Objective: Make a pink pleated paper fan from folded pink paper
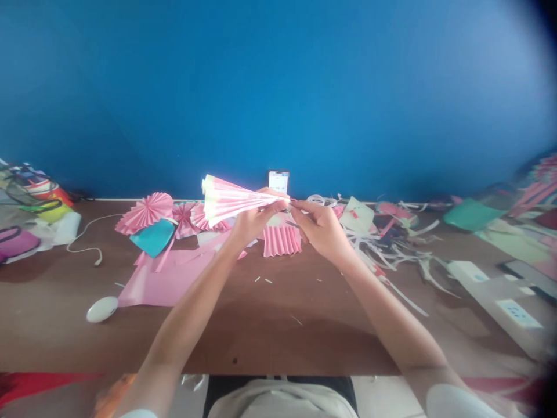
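Note:
My left hand (252, 220) is closed around the narrow end of a pink pleated paper fan (232, 199), which spreads out to the left above the brown table (270, 325). My right hand (319, 226) meets it at that same pinched end, fingers pinched together; what they grip there is too small to make out. Below the hands a second pink pleated paper piece (282, 241) lies on the table. Both forearms reach in from the bottom of the view.
Pink paper rosettes (145, 212), a teal paper shape (153, 238) and a flat pink sheet (165, 278) lie at left, with a white oval object (101, 309) and a cable. A phone (278, 181) leans on the blue wall. Paper strips and scraps (391, 249) litter the right.

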Available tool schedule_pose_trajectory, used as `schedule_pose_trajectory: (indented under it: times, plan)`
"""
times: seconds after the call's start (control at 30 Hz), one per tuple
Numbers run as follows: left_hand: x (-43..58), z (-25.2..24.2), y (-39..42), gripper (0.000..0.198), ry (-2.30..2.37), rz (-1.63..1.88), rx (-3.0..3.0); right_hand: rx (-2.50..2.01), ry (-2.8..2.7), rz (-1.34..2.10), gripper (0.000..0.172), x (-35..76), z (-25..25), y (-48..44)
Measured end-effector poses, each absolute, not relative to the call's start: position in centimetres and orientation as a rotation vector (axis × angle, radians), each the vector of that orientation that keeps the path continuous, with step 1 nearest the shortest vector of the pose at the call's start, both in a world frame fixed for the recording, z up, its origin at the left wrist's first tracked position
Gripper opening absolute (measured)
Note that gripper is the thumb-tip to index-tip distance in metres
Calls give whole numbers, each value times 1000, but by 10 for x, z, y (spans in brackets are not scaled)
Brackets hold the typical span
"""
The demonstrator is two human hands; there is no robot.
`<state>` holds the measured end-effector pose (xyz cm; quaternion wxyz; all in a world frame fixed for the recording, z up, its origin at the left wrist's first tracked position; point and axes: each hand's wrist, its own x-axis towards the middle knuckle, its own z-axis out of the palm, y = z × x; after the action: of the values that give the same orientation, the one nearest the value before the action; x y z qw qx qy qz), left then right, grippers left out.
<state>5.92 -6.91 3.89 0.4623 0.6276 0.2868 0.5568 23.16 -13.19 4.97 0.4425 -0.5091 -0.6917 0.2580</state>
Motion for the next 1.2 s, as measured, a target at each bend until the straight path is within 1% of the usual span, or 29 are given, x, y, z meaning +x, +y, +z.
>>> schedule_pose_trajectory:
  times: [0.2, 0.3, 0.4, 0.57, 0.7, 0.8, 0.9, 0.97, 1.03, 1.1, 1.13, 1.2]
  plan:
    - [62, 29, -70, 3, 822, 1325, 1544, -1363, -1819, 369, 36, 234, 46, -129]
    - [65, 23, -71, 4, 811, 1302, 1466, -1353, -1877, 355, 34, 236, 48, -128]
    - [69, 20, -72, 7, 805, 1280, 1435, -1352, -1884, 358, 37, 238, 50, -128]
    - [68, 20, -69, 20, 800, 1179, 1506, -1401, -1821, 387, 31, 239, 51, -129]
    - [66, 20, -68, 15, 782, 1143, 1534, -1375, -1814, 367, 28, 239, 49, -129]
    - [70, 20, -72, 20, 810, 1187, 1547, -1365, -1837, 218, 29, 237, 45, -128]
    - [78, 20, -79, 26, 785, 1258, 1473, -1402, -1875, -45, 32, 233, 37, -128]
    - [83, 19, -81, 26, 736, 1285, 1399, -1426, -1909, -185, 35, 231, 32, -128]
    - [85, 17, -78, 26, 700, 1280, 1304, -1412, -1959, -267, 33, 228, 28, -131]
    - [81, 15, -68, 28, 678, 1260, 1168, -1335, -2042, -280, 31, 223, 27, -136]
    - [77, 14, -62, 32, 690, 1273, 1071, -1280, -2087, -247, 31, 219, 27, -140]
    - [67, 13, -48, 34, 646, 1227, 989, -1170, -2122, -65, 31, 213, 31, -147]
